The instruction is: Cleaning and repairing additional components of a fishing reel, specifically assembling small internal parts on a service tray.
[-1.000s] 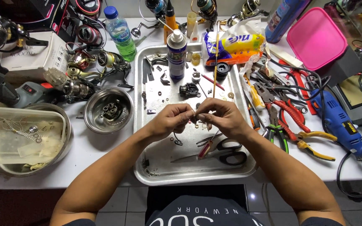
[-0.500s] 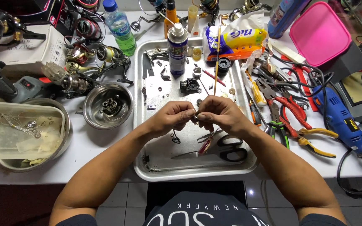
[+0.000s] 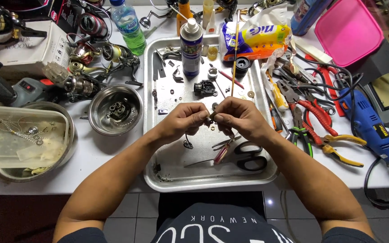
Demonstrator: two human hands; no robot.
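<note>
Centre frame, over metal tray [image 3: 266, 171] on bench [image 3: 113, 166]: small metal part [image 3: 212, 115], pinched between both hands.
Left hand [image 3: 183, 120]: fingertips closed on part from left.
Right hand [image 3: 239, 117]: fingertips closed on part from right; hands touching.
Progress, judged: dismantling well along; many loose bits on tray, black reel body [image 3: 204, 87] upper centre, gear in steel bowl [image 3: 115, 110] left. Reassembly not yet evident.
Nearby: spray can [image 3: 191, 47], scissors [image 3: 244, 155], pliers [image 3: 314, 130] right.
</note>
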